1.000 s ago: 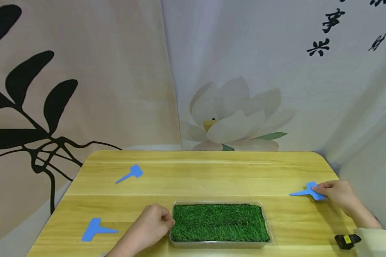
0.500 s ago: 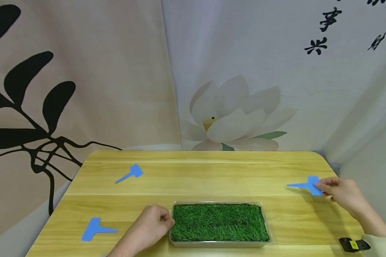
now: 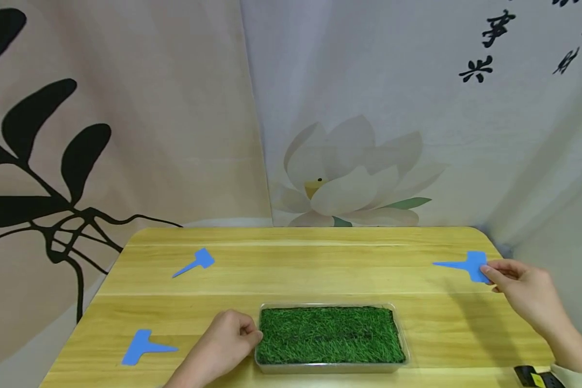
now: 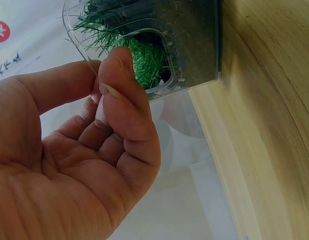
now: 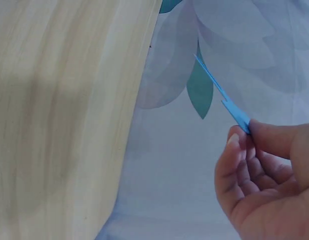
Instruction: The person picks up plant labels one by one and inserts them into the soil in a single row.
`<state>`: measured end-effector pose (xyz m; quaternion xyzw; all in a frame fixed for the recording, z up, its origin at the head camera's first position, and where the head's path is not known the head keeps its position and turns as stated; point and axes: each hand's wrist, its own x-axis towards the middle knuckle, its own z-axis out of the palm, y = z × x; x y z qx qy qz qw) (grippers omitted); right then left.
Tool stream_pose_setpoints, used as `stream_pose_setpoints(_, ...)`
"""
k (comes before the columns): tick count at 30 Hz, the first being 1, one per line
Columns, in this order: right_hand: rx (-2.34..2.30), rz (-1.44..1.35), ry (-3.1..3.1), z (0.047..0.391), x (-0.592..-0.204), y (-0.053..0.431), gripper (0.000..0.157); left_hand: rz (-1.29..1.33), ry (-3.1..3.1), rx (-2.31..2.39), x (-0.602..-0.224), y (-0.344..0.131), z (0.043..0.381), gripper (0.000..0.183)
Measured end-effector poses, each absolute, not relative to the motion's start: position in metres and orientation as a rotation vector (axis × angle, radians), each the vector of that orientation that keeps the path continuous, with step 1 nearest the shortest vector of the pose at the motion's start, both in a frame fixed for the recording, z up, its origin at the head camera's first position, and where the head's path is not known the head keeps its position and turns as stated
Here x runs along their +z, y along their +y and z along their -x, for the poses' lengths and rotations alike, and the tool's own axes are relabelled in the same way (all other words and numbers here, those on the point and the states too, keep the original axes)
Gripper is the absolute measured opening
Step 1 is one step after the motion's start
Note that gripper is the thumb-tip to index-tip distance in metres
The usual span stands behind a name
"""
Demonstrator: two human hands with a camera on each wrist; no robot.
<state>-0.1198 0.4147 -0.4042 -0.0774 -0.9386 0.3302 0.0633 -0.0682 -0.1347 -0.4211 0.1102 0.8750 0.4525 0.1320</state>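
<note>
My right hand pinches the head of a blue T-shaped plant label between thumb and fingertips. The label is held above the table, its pointed stem toward the left. In the right wrist view the label shows almost edge-on. At the left end of a clear plastic box filled with green artificial grass, my left hand grips the rim with thumb and index finger. The left wrist view shows those fingertips meeting at the box's rim, the other fingers curled in.
Two more blue plant labels lie flat on the wooden table: one label at the back left, another label at the front left. A printed curtain hangs behind the table's far edge.
My right hand has lifted the plant label off the table and raised it, with its shadow now falling well below. My left hand stays at the box's left rim.
</note>
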Motion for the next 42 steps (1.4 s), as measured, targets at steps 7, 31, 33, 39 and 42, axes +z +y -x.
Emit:
stream_pose_setpoints(7, 0.933, 0.126, -2.712, 0.111, -0.402, 0.405, 0.037, -0.318, 2.538, 1.322, -0.423, -0.135, 0.068, 0.034)
stream_pose_setpoints(31, 0.946, 0.070, -2.525, 0.085, -0.392, 0.370, 0.020, -0.313, 2.571, 1.294, -0.420, -0.134, 0.066, 0.031)
stream_pose_setpoints(33, 0.968, 0.061, -2.512, 0.083, -0.391, 0.367, 0.018, -0.315, 2.570, 1.295, -0.420, -0.134, 0.066, 0.031)
stream_pose_setpoints(39, 0.975, -0.011, -2.446, 0.080, -0.390, 0.356, 0.008, -0.309, 2.563, 1.296, -0.420, -0.135, 0.066, 0.034)
stream_pose_setpoints(42, 0.993, -0.022, -2.427, 0.077, -0.389, 0.352, 0.008, -0.303, 2.562, 1.297, -0.420, -0.134, 0.066, 0.034)
